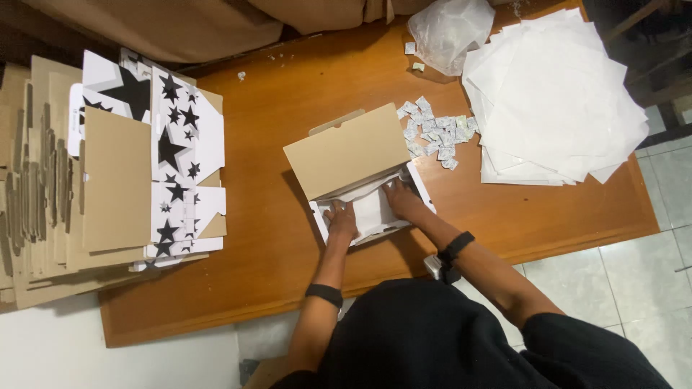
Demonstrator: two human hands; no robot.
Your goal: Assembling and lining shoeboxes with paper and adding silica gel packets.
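Cardboard, brown inside and white outside, forms the small open box (367, 191) mid-worktop (288, 94). My left hand (341, 220) and right hand (402, 200) press flat, gripping nothing, on its white paper lining (375, 209); I'd smooth outward evenly.

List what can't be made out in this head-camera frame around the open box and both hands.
- Fingertips of the left hand and right hand: head view, pressed into the white paper inside the box.
- Box floor: covered by that paper and the hands.
- Small packets: too small to identify.
- Clear bag contents: blurred by crumpled plastic, top cut by the frame edge.
- Flat cartons: left side cut off.
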